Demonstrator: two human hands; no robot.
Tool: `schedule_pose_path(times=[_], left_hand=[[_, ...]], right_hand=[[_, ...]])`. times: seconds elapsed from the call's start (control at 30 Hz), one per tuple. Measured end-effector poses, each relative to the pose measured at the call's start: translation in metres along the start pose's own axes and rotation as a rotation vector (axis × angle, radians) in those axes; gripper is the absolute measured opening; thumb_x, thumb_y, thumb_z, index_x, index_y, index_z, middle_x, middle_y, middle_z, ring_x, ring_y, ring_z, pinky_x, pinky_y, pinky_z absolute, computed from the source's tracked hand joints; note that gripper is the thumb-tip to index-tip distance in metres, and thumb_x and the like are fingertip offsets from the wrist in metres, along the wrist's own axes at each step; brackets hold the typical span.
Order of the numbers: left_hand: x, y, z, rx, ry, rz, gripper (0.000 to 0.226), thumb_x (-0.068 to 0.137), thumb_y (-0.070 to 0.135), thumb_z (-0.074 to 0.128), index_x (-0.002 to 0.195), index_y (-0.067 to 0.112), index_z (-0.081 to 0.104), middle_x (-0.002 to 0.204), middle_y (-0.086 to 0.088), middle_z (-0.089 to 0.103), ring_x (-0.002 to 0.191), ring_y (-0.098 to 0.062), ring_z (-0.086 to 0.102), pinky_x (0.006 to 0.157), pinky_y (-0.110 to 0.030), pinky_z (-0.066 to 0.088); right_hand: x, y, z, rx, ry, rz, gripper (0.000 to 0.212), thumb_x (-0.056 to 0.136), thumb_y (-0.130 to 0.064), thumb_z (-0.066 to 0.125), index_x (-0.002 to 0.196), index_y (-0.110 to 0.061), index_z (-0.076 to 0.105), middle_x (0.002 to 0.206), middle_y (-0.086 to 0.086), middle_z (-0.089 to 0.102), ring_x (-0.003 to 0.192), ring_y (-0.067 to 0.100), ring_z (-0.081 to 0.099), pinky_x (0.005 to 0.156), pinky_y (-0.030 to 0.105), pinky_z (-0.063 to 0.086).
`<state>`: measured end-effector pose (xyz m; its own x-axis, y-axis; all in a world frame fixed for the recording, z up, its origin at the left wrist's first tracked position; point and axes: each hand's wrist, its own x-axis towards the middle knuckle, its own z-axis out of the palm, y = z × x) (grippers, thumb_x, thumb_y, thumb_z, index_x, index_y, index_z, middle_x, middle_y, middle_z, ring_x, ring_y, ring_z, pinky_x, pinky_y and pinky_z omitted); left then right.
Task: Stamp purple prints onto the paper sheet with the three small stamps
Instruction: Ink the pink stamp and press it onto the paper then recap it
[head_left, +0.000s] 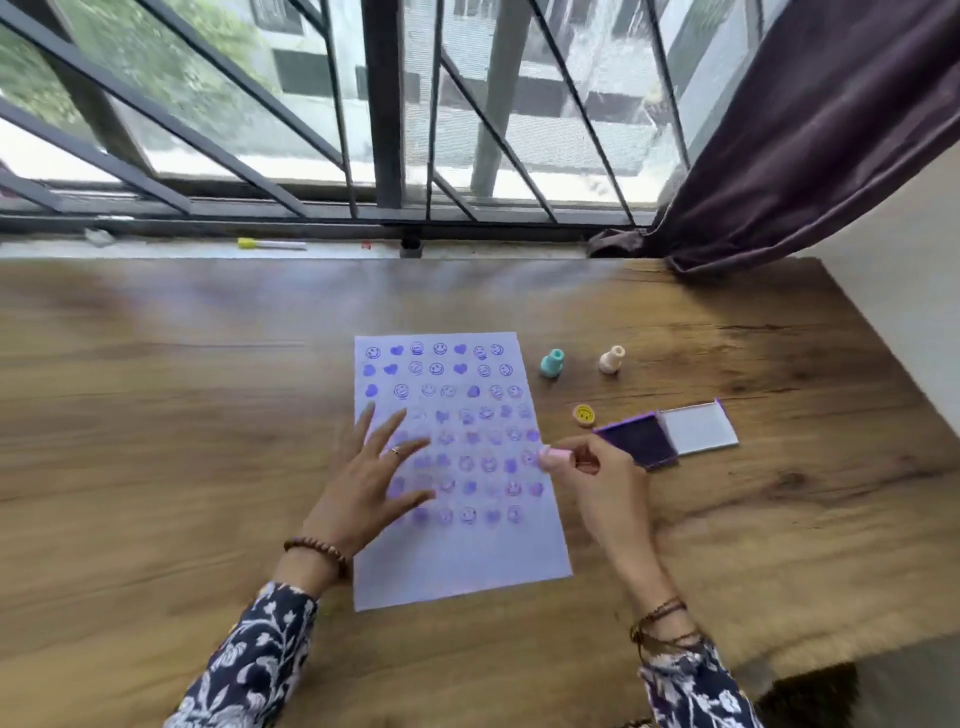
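Note:
A white paper sheet lies on the wooden table, covered in rows of purple smiley and heart prints down to about two thirds of its length. My left hand rests flat on the sheet's left half, fingers spread. My right hand holds a small pink stamp sideways at the sheet's right edge. A teal stamp and a cream stamp stand upright to the right of the sheet. The purple ink pad lies open, its lid folded out to the right.
A yellow smiley cap sits between the stamps and the ink pad. A yellow-tipped pen lies on the window sill behind the table. A dark purple curtain hangs at the back right. The table's right edge runs diagonally.

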<state>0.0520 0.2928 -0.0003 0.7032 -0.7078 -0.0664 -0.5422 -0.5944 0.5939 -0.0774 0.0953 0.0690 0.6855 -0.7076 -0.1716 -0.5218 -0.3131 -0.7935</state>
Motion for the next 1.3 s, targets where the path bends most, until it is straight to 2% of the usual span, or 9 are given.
schedule_pose_path(times=[0.1,0.2,0.4,0.63,0.97,1.07,1.17,1.23,1.3], left_hand=[[-0.020,-0.039,-0.027,0.022,-0.042,-0.019,0.067,0.070,0.064,0.056,0.130,0.039,0.040,0.152,0.014,0.005,0.136,-0.010,-0.020,0.112,-0.046,-0.014],[-0.029,-0.060,-0.036,0.088,-0.132,-0.002,0.082,0.058,0.080,0.036,0.132,0.050,0.023,0.150,0.018,-0.001,0.136,-0.011,-0.023,0.112,-0.050,-0.014],[-0.033,-0.071,-0.030,0.142,-0.154,0.017,0.069,0.068,0.071,0.053,0.129,0.058,0.023,0.156,0.011,0.001,0.141,-0.020,-0.017,0.112,-0.051,-0.016],[-0.034,-0.072,-0.028,0.133,-0.142,0.019,0.068,0.069,0.069,0.053,0.129,0.056,0.024,0.156,0.011,0.004,0.142,-0.021,-0.014,0.111,-0.051,-0.018],[-0.031,-0.077,-0.025,0.115,-0.146,0.019,0.069,0.068,0.069,0.055,0.129,0.056,0.024,0.156,0.012,0.004,0.142,-0.018,-0.014,0.110,-0.050,-0.018],[-0.030,-0.075,-0.028,0.114,-0.176,0.005,0.069,0.067,0.069,0.055,0.128,0.056,0.025,0.156,0.012,0.002,0.142,-0.018,-0.015,0.110,-0.052,-0.018],[-0.029,-0.071,-0.033,0.086,-0.223,-0.022,0.069,0.066,0.070,0.055,0.127,0.057,0.027,0.155,0.013,0.003,0.142,-0.017,-0.014,0.111,-0.053,-0.016],[-0.027,-0.062,-0.036,0.050,-0.190,-0.070,0.064,0.067,0.069,0.056,0.125,0.055,0.033,0.155,0.011,0.011,0.143,-0.018,-0.009,0.111,-0.054,-0.013],[-0.022,-0.047,-0.038,0.012,-0.078,-0.098,0.057,0.071,0.060,0.060,0.124,0.046,0.043,0.151,0.005,0.027,0.143,-0.020,0.004,0.113,-0.052,-0.007]], right_hand=[[-0.031,0.004,0.040,0.155,0.072,0.045,0.008,0.079,-0.017,0.068,0.074,-0.023,0.067,0.077,0.000,0.072,0.075,0.016,0.067,0.067,0.028,0.052],[-0.046,0.018,0.060,-0.036,0.270,-0.008,0.009,0.083,-0.013,0.063,0.079,-0.021,0.063,0.086,0.004,0.065,0.078,0.018,0.057,0.060,0.021,0.038],[-0.055,0.028,0.062,-0.272,0.349,-0.044,0.007,0.084,-0.004,0.056,0.086,-0.008,0.061,0.092,0.012,0.058,0.073,0.020,0.049,0.058,0.018,0.027],[-0.049,0.023,0.058,-0.443,0.278,-0.055,0.008,0.081,-0.003,0.058,0.088,-0.002,0.063,0.090,0.019,0.059,0.077,0.028,0.053,0.060,0.020,0.027],[-0.011,0.010,0.040,-0.718,-0.068,0.005,0.019,0.077,-0.004,0.052,0.088,0.001,0.068,0.094,0.019,0.066,0.089,0.030,0.058,0.069,0.026,0.037],[-0.008,0.007,0.034,-0.685,-0.127,0.003,0.015,0.075,-0.004,0.055,0.082,0.000,0.068,0.094,0.016,0.069,0.086,0.027,0.059,0.067,0.025,0.038],[-0.006,0.009,0.021,-0.549,-0.188,0.014,0.003,0.073,-0.009,0.065,0.072,-0.008,0.067,0.087,0.008,0.071,0.074,0.016,0.057,0.054,0.011,0.037],[-0.002,0.012,0.010,-0.305,-0.169,0.106,0.006,0.072,-0.013,0.074,0.076,-0.009,0.070,0.078,0.006,0.069,0.066,0.011,0.057,0.051,0.006,0.040],[0.003,0.015,-0.003,0.079,-0.134,0.230,0.012,0.073,-0.011,0.075,0.082,-0.006,0.071,0.080,0.011,0.067,0.066,0.014,0.060,0.054,0.012,0.049]])
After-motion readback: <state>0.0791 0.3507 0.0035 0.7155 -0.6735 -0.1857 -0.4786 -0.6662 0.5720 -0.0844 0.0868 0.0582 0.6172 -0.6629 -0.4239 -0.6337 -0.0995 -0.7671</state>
